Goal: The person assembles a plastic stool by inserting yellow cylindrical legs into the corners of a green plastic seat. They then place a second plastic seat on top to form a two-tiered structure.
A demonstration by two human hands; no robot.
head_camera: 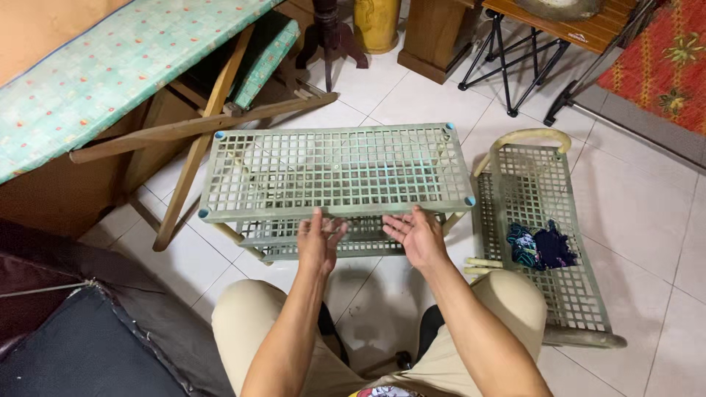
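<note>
A pale green plastic grid rack (334,173) with blue corner caps stands on the white tiled floor (647,220), just ahead of the knees. The left hand (320,242) and right hand (415,235) hover at its near edge, each grip wide and holding nothing, palms facing each other. To the right lies a second grid shelf (548,242) carrying a dark bundle of cloth (539,246)

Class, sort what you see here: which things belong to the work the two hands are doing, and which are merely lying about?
In the work: green grid shelf rack, left hand and right hand at its front edge; second grid shelf piece on the floor beside it.

Lying about: dark patterned cloth, ironing board, folding stool, yellow vase.
</note>
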